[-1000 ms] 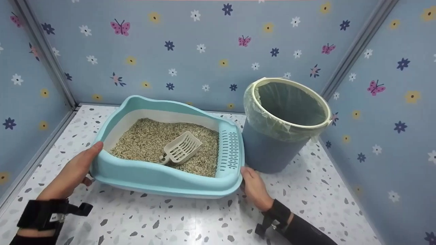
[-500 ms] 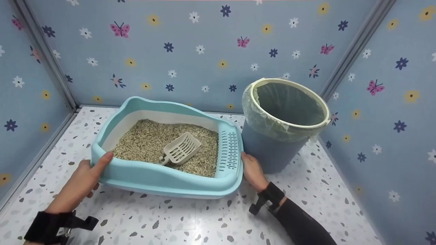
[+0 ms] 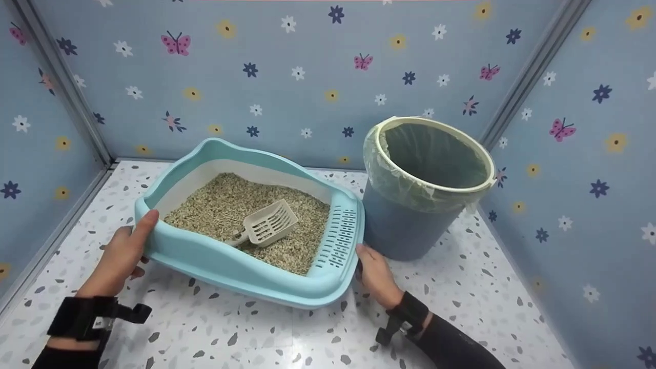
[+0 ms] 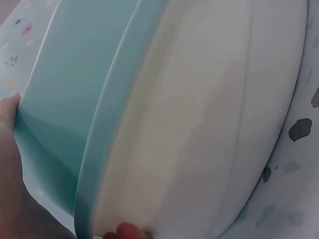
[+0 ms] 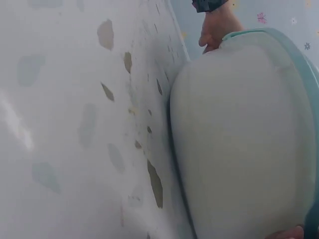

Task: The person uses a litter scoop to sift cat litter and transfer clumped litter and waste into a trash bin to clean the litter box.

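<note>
A light-blue litter box [image 3: 230,261] with a white lower part stands on the speckled floor, turned at an angle. Sand-coloured litter [image 3: 205,205] fills it, and a beige slotted litter scoop [image 3: 271,224] lies on top, its handle toward the near side. My left hand [image 3: 119,259] grips the box's left end, thumb over the rim and fingers below the rim's outer edge. At the right end, beside the slotted ledge [image 3: 338,236], my right hand [image 3: 378,274] holds the rim, its fingers mostly hidden underneath. The right wrist view shows the white wall [image 5: 239,134] down against the floor.
Close to the box's right end stands a blue-grey waste bin [image 3: 410,225] with a pale rim and a translucent liner [image 3: 394,177]. Flower-printed panels [image 3: 287,102] enclose the back and both sides. Speckled white floor [image 3: 256,338] lies in front of the box.
The box has turned, its right end swinging nearer to me and its far left corner going back. Both hands first shifted their places on the rim, then moved with it. The bin stays put.
</note>
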`<state>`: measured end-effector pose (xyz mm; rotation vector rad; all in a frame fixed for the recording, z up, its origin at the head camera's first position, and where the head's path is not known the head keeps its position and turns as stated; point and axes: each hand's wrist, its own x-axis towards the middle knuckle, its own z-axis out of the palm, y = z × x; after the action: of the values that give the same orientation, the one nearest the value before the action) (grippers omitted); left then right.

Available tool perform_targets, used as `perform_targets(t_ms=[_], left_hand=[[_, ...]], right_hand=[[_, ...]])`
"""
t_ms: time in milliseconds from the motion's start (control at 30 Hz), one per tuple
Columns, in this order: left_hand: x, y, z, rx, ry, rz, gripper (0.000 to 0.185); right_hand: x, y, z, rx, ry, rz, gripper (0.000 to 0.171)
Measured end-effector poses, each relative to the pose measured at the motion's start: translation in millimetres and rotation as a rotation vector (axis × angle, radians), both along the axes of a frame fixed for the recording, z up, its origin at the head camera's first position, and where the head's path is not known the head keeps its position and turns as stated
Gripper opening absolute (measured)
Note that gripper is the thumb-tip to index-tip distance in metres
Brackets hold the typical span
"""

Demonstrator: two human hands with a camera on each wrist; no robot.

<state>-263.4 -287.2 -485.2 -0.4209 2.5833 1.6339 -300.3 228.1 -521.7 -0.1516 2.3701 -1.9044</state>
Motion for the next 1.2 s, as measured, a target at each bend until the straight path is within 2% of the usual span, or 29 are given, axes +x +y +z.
perform_targets(t_ms=[133, 267, 400, 500, 600, 700, 833, 900, 1033, 1200], left_hand=[[7.6, 10.2, 0.8, -0.031, -0.033, -0.03, 0.093], [13.3, 21.6, 3.1, -0.024, -0.074, -0.029, 0.104], [11.7, 23.2, 6.4, -0.002, -0.073, 0.0, 0.105], [7.1, 17.6, 8.0, 0.019, -0.068, 0.016, 0.097], [0.1, 10.5, 8.9, 0.051, -0.059, 0.012, 0.097], [-5.6, 5.9, 9.4, 0.081, -0.071, -0.008, 0.104], [-4.7, 9.1, 9.2, 0.109, -0.096, -0.021, 0.109], [-0.3, 16.0, 9.2, 0.103, -0.102, -0.017, 0.112], [9.0, 37.4, 7.7, 0.101, -0.112, 0.011, 0.118], [5.7, 55.9, 7.9, 0.154, -0.108, 0.07, 0.123]], right_hand=[[-17.2, -1.1, 3.1, -0.028, -0.048, -0.045, 0.051], [-34.7, -2.7, 4.3, 0.06, -0.024, -0.132, 0.051], [-36.2, -5.0, 2.6, 0.195, 0.068, -0.175, 0.052], [-28.0, -7.5, 0.7, 0.217, 0.12, -0.139, 0.054], [-16.6, -9.3, -1.3, 0.192, 0.113, -0.093, 0.053], [-8.9, -10.2, -2.8, 0.112, 0.054, -0.063, 0.053], [-13.5, -9.8, -2.8, -0.035, -0.022, -0.059, 0.053], [-21.2, -9.2, -1.6, -0.051, -0.028, -0.084, 0.054], [-39.9, -7.6, -2.6, 0.054, 0.02, -0.165, 0.059], [-51.9, -5.4, -14.2, 0.211, 0.074, -0.256, 0.065]])
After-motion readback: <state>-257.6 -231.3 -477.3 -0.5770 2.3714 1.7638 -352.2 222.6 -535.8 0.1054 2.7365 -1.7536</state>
